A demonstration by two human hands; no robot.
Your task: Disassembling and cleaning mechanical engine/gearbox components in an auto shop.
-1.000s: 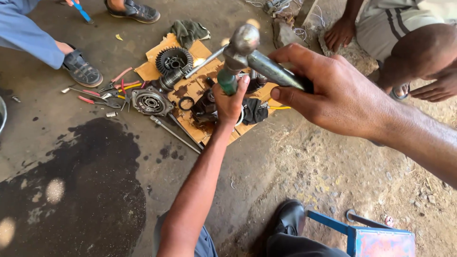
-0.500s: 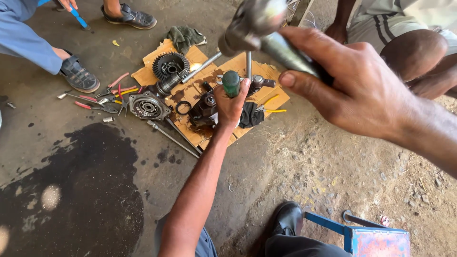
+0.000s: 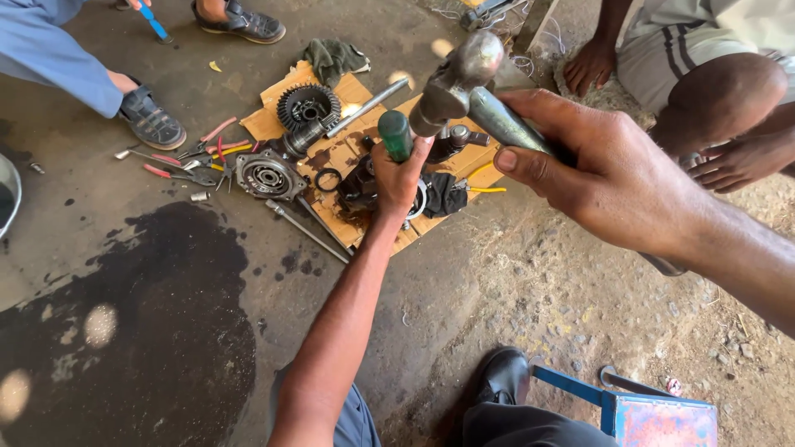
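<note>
Your right hand (image 3: pixel 617 178) grips the hammer (image 3: pixel 460 79), its head just above the green-handled tool (image 3: pixel 396 135) your left hand (image 3: pixel 403 174) holds upright at the cardboard's (image 3: pixel 352 87) middle.

Bright daylight from far right, glaring off hammer head (image 3: pixel 464 70); dappled spots on near-left floor (image 3: pixel 99 323); sharp, slight bending at edges.

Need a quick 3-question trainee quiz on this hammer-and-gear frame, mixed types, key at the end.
1. True or false: the right hand holds a hammer.
2. The left hand grips a tool with a handle of which colour? A red, B green, C yellow.
3. What lies under the large ring gear?

Key: 1 true. 2 B, the green-handled tool. 3 a sheet of cardboard.
</note>
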